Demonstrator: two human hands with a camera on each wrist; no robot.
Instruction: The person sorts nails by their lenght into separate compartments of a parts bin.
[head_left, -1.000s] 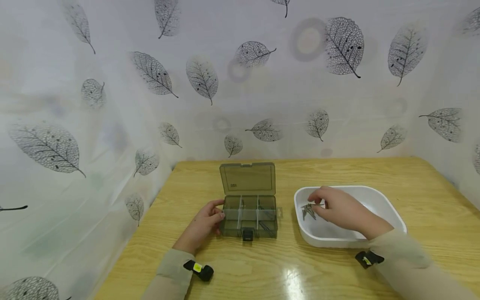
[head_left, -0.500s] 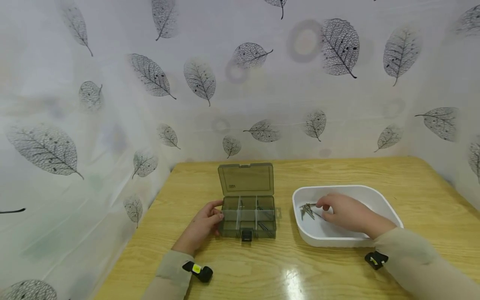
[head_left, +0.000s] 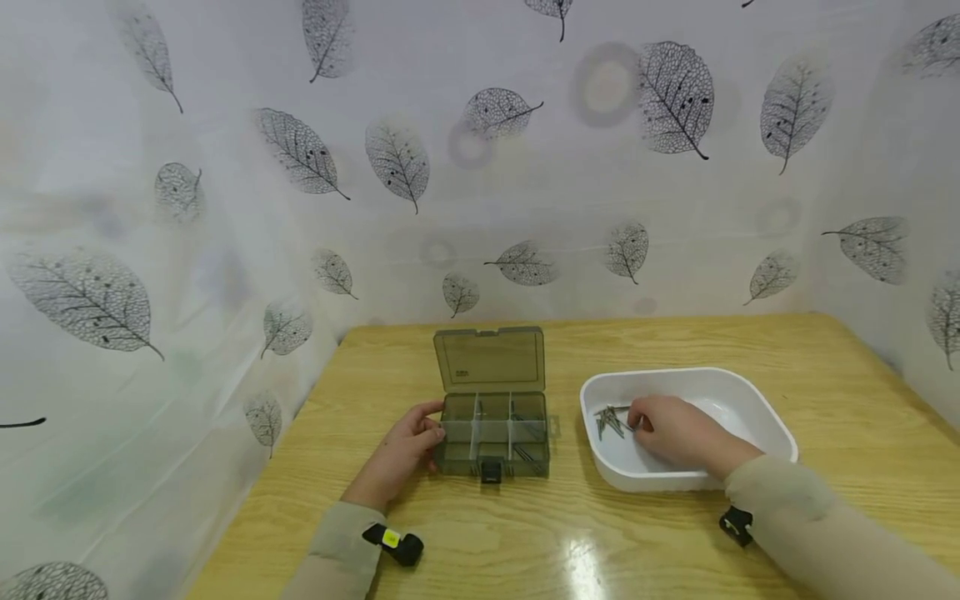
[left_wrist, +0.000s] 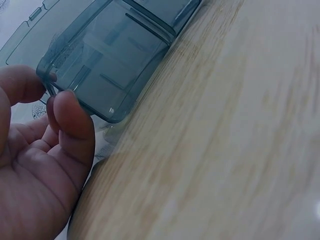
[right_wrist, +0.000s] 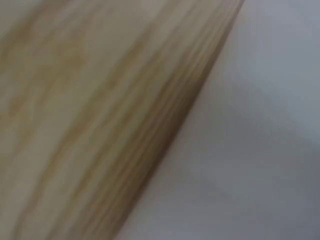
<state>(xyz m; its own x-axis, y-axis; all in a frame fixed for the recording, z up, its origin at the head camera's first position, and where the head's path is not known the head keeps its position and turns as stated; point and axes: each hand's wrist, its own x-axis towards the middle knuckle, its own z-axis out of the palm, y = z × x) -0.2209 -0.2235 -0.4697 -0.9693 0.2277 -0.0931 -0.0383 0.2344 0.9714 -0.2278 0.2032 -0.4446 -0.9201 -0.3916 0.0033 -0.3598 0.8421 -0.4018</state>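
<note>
A translucent grey-green divided box (head_left: 492,431) stands with its lid (head_left: 491,358) raised; thin dark pieces (head_left: 528,454) lie in its right compartments. My left hand (head_left: 399,454) grips the box's left side; in the left wrist view the thumb and a finger of the left hand (left_wrist: 45,150) pinch an edge of the box (left_wrist: 115,55). Inside the white tray (head_left: 615,479), my right hand (head_left: 686,433) has its fingers bent down beside a small pile of metal screws (head_left: 609,422). Its fingertips are partly hidden, so whether they pinch a screw is unclear.
The wooden table (head_left: 480,542) carries box and tray side by side, with a gap between them. A leaf-printed white sheet (head_left: 555,192) hangs behind and at both sides. The right wrist view has table (right_wrist: 90,100) and a blurred white surface (right_wrist: 240,130).
My right hand first drew back rightward from the screws, then lowered into the tray with its fingers pointing down. The left hand keeps its hold on the box. The head view has shifted slightly.
</note>
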